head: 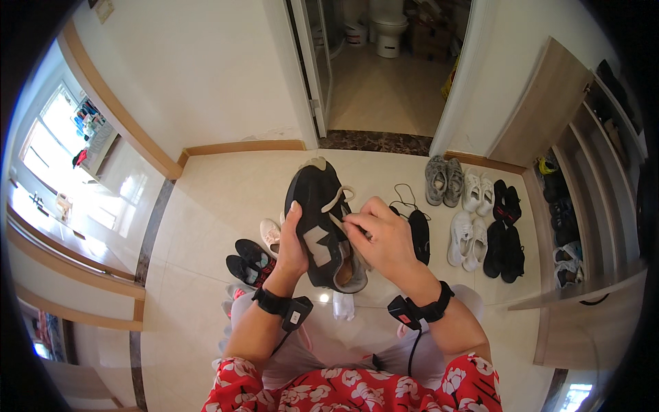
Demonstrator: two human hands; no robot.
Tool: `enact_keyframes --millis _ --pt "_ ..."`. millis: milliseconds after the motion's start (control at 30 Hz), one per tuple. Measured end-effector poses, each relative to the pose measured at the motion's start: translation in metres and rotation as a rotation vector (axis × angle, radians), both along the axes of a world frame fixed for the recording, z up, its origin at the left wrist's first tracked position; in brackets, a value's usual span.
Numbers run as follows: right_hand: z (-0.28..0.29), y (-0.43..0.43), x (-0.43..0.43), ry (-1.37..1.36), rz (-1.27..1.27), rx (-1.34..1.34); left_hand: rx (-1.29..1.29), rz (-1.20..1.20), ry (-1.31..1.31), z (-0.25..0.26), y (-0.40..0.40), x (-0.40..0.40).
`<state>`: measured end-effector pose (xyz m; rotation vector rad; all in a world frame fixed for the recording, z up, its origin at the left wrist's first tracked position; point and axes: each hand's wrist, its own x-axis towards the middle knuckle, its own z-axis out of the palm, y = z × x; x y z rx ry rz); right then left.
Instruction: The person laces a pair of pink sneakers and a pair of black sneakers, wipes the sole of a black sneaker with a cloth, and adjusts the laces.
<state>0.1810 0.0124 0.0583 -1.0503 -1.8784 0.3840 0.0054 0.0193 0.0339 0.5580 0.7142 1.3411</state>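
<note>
A black sneaker (pixel 320 206) with a light grey side patch is held up in front of me, toe pointing away. My left hand (pixel 294 242) grips it by the side, thumb on the upper. A cream shoelace (pixel 337 200) loops out over the sneaker's throat. At the lacing, my right hand (pixel 382 234) pinches the lace between thumb and forefinger; the fingers partly hide the pinched spot. The sneaker's heel opening (pixel 347 275) faces me, with a brown insole inside. On the floor just below the heel lies a small white item (pixel 343 306).
On the right stand grey sneakers (pixel 436 180), white sneakers (pixel 460 239) and black shoes (pixel 504 252), beside an open shoe cabinet (pixel 592 170). A black shoe with loose laces (pixel 419 234) lies nearer. Left are black shoes (pixel 247 262) and a pale sneaker (pixel 270 234). A doorway threshold (pixel 378 141) lies ahead.
</note>
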Motion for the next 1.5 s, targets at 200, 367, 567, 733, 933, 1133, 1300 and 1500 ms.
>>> enact_keyframes --millis 200,367,567,733,933,1133,1300,1500 --pt "0.002 -0.001 -0.003 -0.159 -0.191 0.150 0.035 0.067 0.071 0.000 0.000 0.005" --pt "-0.005 0.004 -0.007 -0.253 -0.243 0.235 0.004 0.089 0.074 -0.015 0.001 0.002" --pt "-0.008 0.006 -0.010 -0.311 -0.277 0.204 0.052 0.112 0.085 -0.010 -0.003 0.005" --pt "-0.006 0.009 -0.003 -0.108 -0.141 -0.108 0.028 0.128 0.106 -0.017 0.000 0.002" --pt "0.001 0.019 0.027 0.188 0.249 -0.451 0.007 0.027 0.102 -0.005 -0.003 0.007" --pt "0.025 0.010 0.049 0.328 0.626 -0.889 -0.084 -0.065 0.021 -0.005 0.000 -0.003" --pt "0.022 0.008 0.059 0.383 0.751 -0.924 -0.087 -0.101 0.064 -0.004 -0.002 0.001" --pt "0.021 0.003 0.050 0.195 0.369 -0.658 0.010 -0.095 0.064 -0.006 -0.002 0.003"
